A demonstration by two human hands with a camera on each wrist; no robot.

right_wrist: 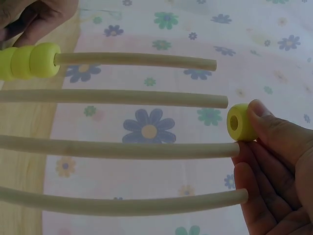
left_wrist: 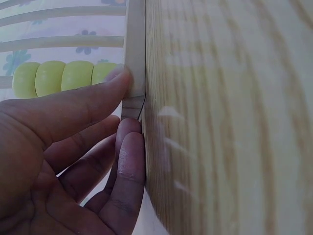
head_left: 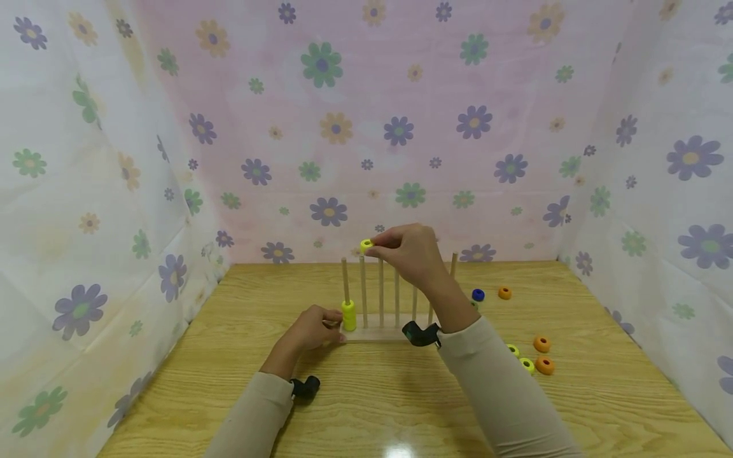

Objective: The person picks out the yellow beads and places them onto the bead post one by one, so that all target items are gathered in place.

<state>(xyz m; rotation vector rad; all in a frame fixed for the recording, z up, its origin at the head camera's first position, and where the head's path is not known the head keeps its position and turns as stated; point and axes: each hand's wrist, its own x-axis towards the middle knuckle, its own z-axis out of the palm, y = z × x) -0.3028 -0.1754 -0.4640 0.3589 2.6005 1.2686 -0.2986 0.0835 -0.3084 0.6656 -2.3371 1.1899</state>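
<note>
The right hand [head_left: 415, 251] pinches one yellow ring [right_wrist: 243, 128] between thumb and forefinger, holding it up at the peg tips, near the second peg from the left and not on any peg; its other fingers lie beside the tips of the next pegs. At least six upright wooden pegs [head_left: 380, 292] rise from one long wooden base [head_left: 375, 334], some partly hidden by the right arm. The left hand [head_left: 312, 327] grips the left end of that base, thumb on it and fingers curled at its corner. Four stacked yellow rings [head_left: 349, 316] sit around the leftmost peg, at its foot. To the right on the counter [head_left: 355, 407] lie three orange rings [head_left: 541, 344], one blue ring [head_left: 478, 295], one green ring [head_left: 474, 306] partly covered by the arm, and two more yellow rings [head_left: 526, 366] beside the sleeve [head_left: 504, 388]. Each wrist bears one black camera [head_left: 420, 334]; a greenish mark on the right one is too small to read. Flowered cloth [head_left: 366, 95] hangs behind and along both sides.
</note>
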